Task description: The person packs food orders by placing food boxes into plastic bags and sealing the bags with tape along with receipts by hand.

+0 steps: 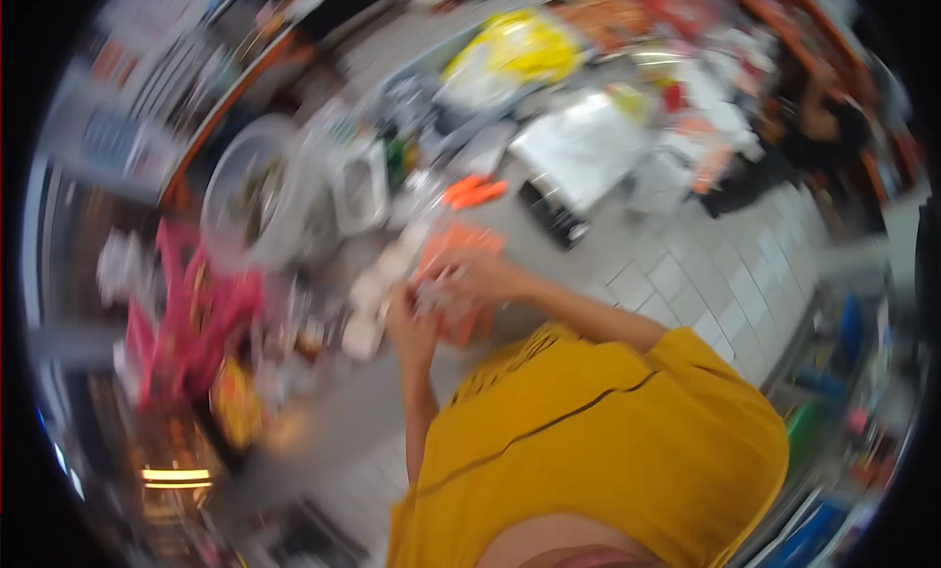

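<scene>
Both hands meet near the middle of the head view, blurred by motion. My left hand (404, 308) is closed on the left side of a crumpled clear plastic piece (429, 294). From the right, my right hand (475, 274) reaches in with bent fingers closed on the same plastic. Behind and below the hands lies an orange mesh-like item (461, 318); whether either hand touches it I cannot tell. Pale rounded objects (371, 296) stand in a row just left of my left hand. A bright orange object (473, 191) lies beyond the hands.
Left stand a translucent round tub (221, 200) and a pink bag (230, 308). Farther off are a white tray (361, 191), a yellow-and-white bag (520, 53), a white package (583, 147) and a black packet (551, 213). A person's arm (814, 102) shows at upper right.
</scene>
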Available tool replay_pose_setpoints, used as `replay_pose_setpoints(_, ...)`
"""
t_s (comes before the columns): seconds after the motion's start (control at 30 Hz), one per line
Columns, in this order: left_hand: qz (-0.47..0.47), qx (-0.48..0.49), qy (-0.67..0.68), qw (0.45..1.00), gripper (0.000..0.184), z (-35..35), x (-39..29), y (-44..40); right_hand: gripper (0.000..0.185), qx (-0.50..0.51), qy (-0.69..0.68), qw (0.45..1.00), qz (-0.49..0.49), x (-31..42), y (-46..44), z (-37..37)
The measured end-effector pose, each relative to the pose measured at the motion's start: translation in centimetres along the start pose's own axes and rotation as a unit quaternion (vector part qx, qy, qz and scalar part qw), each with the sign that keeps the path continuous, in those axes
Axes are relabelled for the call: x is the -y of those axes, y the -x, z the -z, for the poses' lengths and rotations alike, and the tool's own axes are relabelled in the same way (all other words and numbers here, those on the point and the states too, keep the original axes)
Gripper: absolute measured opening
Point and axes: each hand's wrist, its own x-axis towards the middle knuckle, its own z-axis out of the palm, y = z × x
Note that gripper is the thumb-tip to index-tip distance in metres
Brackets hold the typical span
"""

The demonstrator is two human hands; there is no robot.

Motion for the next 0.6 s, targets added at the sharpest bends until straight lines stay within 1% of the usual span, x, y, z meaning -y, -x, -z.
replay_pose_setpoints(0.03, 0.015, -0.008, 0.011, 1.000, 0.020, 0.0, -1.1, -0.3, 0.036, 0.015, 0.005, 1.000, -0.016, -0.1, -0.1, -0.1)
replay_pose_setpoints(0.07, 0.004, -0.031, 0.031, 0.999, 0.023, -0.1, -0.4, -0.2, 0.037, -0.007, 0.012, 0.999, -0.048, 0.7, -0.1, -0.1)
replay_pose_setpoints(0.1, 0.054, -0.039, 0.080, 0.995, 0.023, -0.6, 1.8, 0.0, 0.032, -0.008, 0.031, 0.999, -0.020, 1.6, 0.0, -0.2)
replay_pose_setpoints(0.13, 0.066, -0.036, 0.131, 0.989, 0.021, -0.6, 1.5, -0.1, 0.028, -0.022, 0.057, 0.998, 0.011, 2.0, -0.2, 0.2)
replay_pose_setpoints(0.17, 0.073, -0.029, 0.187, 0.979, 0.018, -0.4, 1.3, -0.1, 0.028, 0.004, 0.046, 0.999, 0.017, 1.7, -0.4, -0.3)
replay_pose_setpoints(0.2, 0.080, -0.046, 0.180, 0.979, 0.018, 0.0, 1.2, -0.1, 0.025, -0.020, 0.039, 0.999, -0.025, 1.6, -0.5, -0.7)
replay_pose_setpoints(0.23, 0.118, -0.043, 0.227, 0.966, 0.015, 0.2, 1.1, -0.1, 0.023, -0.049, 0.034, 0.996, -0.068, 1.5, -0.5, -0.9)
replay_pose_setpoints(0.27, 0.156, -0.037, 0.275, 0.948, 0.012, 0.3, 1.1, -0.1, 0.023, -0.040, 0.030, 0.996, -0.068, 1.2, -0.6, -1.1)
replay_pose_setpoints(0.3, 0.185, -0.039, 0.293, 0.937, 0.005, 0.4, 1.3, 0.1, 0.021, -0.065, -0.015, 0.993, -0.096, 0.8, -0.5, -1.3)
replay_pose_setpoints(0.33, 0.189, -0.042, 0.292, 0.937, 0.005, 0.7, 1.7, 0.2, 0.019, -0.091, -0.058, 0.986, -0.124, 0.6, -0.5, -1.4)
replay_pose_setpoints(0.37, 0.207, -0.035, 0.312, 0.926, 0.010, 1.0, 2.3, 0.5, 0.019, -0.087, -0.059, 0.986, -0.127, 0.5, -0.6, -1.2)
replay_pose_setpoints(0.4, 0.227, -0.028, 0.332, 0.915, 0.016, 1.2, 2.4, 0.8, 0.020, -0.072, -0.078, 0.980, -0.165, 0.9, -0.8, -0.8)
replay_pose_setpoints(0.43, 0.232, -0.029, 0.332, 0.914, 0.016, 1.2, 2.3, 1.0, 0.021, -0.059, -0.096, 0.973, -0.204, 1.3, -0.9, -0.5)
replay_pose_setpoints(0.47, 0.208, -0.015, 0.321, 0.924, 0.019, 1.3, 1.9, 1.2, 0.021, -0.057, -0.097, 0.972, -0.208, 1.6, -0.9, -0.5)
replay_pose_setpoints(0.5, 0.182, 0.000, 0.309, 0.933, 0.023, 1.3, 1.3, 1.2, 0.025, -0.036, -0.042, 0.988, -0.142, 1.9, -0.9, -0.5)
replay_pose_setpoints(0.53, 0.185, 0.002, 0.310, 0.932, 0.023, 1.6, 0.8, 1.3, 0.029, -0.015, 0.013, 0.997, -0.074, 2.2, -0.9, -0.5)
replay_pose_setpoints(0.57, 0.152, 0.051, 0.298, 0.941, 0.025, 2.3, 0.4, 1.2, 0.029, -0.015, 0.014, 0.997, -0.076, 2.5, -1.0, -0.6)
replay_pose_setpoints(0.6, 0.118, 0.100, 0.285, 0.946, 0.029, 2.7, 0.2, 1.1, 0.031, -0.036, 0.034, 0.998, -0.048, 2.9, -1.2, -0.8)
